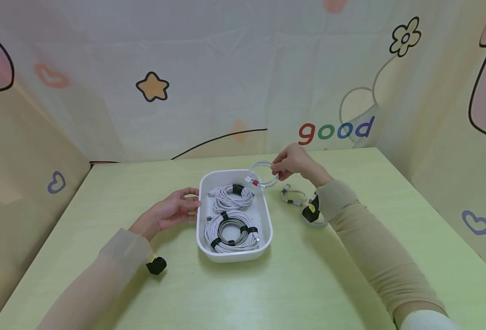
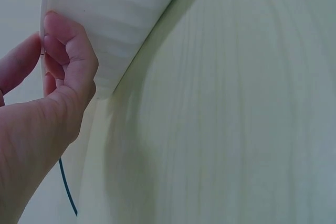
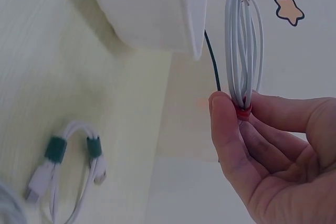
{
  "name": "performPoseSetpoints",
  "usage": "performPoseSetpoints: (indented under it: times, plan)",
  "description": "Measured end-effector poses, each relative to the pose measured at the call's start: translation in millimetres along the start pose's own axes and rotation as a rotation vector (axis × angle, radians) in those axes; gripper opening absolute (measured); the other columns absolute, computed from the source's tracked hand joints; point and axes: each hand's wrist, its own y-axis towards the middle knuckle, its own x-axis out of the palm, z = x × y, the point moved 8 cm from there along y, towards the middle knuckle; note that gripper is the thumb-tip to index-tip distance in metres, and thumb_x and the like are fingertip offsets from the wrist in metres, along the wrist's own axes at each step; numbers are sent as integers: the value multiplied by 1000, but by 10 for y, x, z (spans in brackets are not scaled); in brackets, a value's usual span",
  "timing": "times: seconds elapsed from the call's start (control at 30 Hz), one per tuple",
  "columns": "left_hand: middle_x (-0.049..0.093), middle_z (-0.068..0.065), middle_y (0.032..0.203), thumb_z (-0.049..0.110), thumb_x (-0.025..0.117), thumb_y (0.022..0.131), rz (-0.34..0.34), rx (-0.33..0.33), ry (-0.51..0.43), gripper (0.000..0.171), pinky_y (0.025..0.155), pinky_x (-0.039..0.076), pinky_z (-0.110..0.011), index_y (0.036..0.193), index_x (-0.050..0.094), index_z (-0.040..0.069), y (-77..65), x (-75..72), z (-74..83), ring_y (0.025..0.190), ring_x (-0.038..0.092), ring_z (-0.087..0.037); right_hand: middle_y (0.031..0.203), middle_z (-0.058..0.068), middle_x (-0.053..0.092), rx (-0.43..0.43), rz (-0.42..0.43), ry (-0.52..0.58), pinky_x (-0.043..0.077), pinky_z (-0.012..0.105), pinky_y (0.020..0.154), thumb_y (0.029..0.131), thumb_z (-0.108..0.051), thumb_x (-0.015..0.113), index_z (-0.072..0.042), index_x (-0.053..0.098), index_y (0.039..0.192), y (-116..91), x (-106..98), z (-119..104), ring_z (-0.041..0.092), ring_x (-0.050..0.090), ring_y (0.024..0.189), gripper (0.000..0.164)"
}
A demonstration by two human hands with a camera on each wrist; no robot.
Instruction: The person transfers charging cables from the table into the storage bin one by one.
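While a pale backdrop printed with cartoon shapes (image 1: 226, 91) is rising behind the scene, a light yellow-green desk (image 1: 234, 298) is spreading out below it. Two sleeved arms are reaching in from the near side, and between them a white tray (image 1: 234, 257) is resting on the desk. The left hand (image 1: 176, 211) is steadying the tray at its left rim, its grip narrow about the edge. The right hand (image 1: 294, 162) is hanging near the far right corner, its grip holding a cable between thumb and finger. Inside the tray, a large white coil (image 1: 211, 228) is lying at the near end, a second white coil (image 1: 224, 199) is sitting behind it, and a smaller grey coil (image 1: 222, 231) is nesting on the large one. The pinched cable, a thin white coil with red ties (image 3: 242, 51), is hovering by that far corner. To the tray's right, a small white loop (image 1: 294, 201) is lying on the desk, and another loop is showing partly beneath the right wrist. The work is looking partway done: three coils are already occupying the tray, one is waiting in hand, and at least two are remaining outside.
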Motion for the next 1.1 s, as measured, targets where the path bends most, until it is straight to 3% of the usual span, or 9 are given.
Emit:
performPoseSetpoints:
  times: [0.57, 1.1]
  plan:
    - [62, -4, 98, -3, 48, 97, 12, -7, 22, 35, 74, 54, -32, 128, 32, 3, 2, -22, 2, 83, 62, -15, 83, 15, 72, -1, -28, 24, 59, 41, 77, 89, -5, 66, 10, 68, 103, 144, 362, -239, 13, 67, 59, 21]
    - [63, -4, 98, -2, 49, 97, 11, -8, 22, 35, 74, 55, -32, 127, 33, 4, 2, -29, 3, 85, 61, -16, 85, 16, 71, -14, -39, -13, 59, 29, 64, 89, -8, 67, 6, 71, 103, 220, 587, -324, 14, 65, 59, 20]
